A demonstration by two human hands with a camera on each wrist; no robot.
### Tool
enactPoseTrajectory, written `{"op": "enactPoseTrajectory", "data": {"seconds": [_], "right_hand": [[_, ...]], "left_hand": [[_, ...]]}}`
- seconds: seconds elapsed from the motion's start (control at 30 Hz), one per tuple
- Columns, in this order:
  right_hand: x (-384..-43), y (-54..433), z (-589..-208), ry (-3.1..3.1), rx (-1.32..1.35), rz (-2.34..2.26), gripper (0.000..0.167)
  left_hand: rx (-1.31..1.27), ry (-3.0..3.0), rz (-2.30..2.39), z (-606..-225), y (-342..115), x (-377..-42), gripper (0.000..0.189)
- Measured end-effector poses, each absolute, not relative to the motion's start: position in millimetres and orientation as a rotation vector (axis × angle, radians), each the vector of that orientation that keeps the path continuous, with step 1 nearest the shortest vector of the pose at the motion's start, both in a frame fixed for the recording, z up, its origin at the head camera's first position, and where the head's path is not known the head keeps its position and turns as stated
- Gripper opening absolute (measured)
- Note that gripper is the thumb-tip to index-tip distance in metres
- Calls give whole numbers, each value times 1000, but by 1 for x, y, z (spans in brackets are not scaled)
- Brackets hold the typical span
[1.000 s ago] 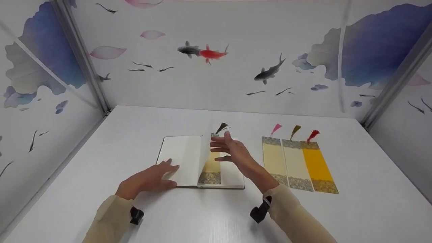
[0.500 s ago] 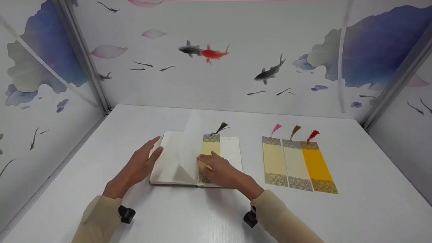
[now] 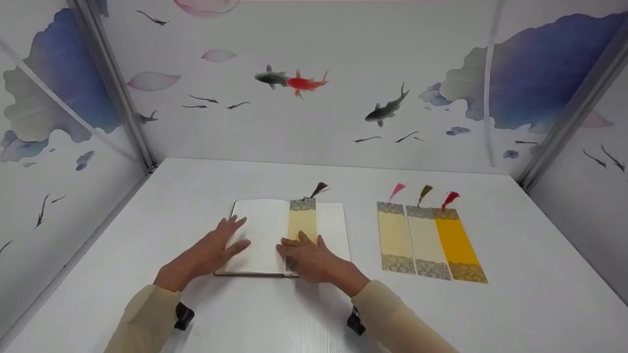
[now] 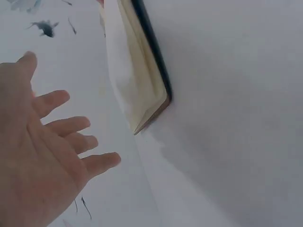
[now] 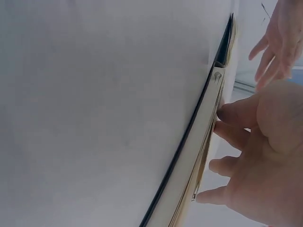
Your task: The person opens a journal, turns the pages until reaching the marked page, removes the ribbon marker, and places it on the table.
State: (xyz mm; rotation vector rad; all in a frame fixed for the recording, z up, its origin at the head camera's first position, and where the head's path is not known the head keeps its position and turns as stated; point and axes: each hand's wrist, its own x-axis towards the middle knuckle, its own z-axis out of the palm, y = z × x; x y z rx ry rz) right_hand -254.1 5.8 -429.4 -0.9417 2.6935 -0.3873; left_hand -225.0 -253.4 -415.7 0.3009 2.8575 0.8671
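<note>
An open notebook (image 3: 262, 240) with blank pages lies on the table. Along its right page, beside the gutter, lies a cream bookmark (image 3: 302, 220) with patterned ends and a dark tassel (image 3: 320, 189). My right hand (image 3: 314, 257) rests over the lower part of this bookmark, fingertips at the gutter, covering some of it. From the right wrist view, its extended fingers (image 5: 225, 165) meet the page surface. My left hand (image 3: 208, 252), fingers spread, is over the left page's outer edge. In the left wrist view it appears beside the page corner, palm visible and nothing held.
To the right, three more bookmarks lie side by side: a cream one with a pink tassel (image 3: 396, 235), a pale one with an olive tassel (image 3: 428, 240) and a yellow one with a red tassel (image 3: 460, 240). Walls printed with fish (image 3: 306, 84) enclose the table (image 3: 274, 323).
A page first leaned over the bookmark, then stood upright at the gutter, and now lies flat on the left. My right hand came down onto the bookmark's lower part; my left shifted about the left page.
</note>
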Motion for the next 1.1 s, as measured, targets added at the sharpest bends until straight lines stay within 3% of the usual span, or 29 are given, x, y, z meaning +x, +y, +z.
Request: {"op": "enactPoseTrajectory", "data": {"seconds": [0.3,0.8,1.1], "right_hand": [[-253,13,-431,2691,-1007,-378,50],[-265,20,-429,2604,-1109,-635,40],[-274,24,-423,2724,-809,-959,46]], "left_hand": [[341,2743,559,-428,-231,-237,79],[328,2653,434,-422,-217,-246,87],[324,2661,470,-422,-217,-245,86]]}}
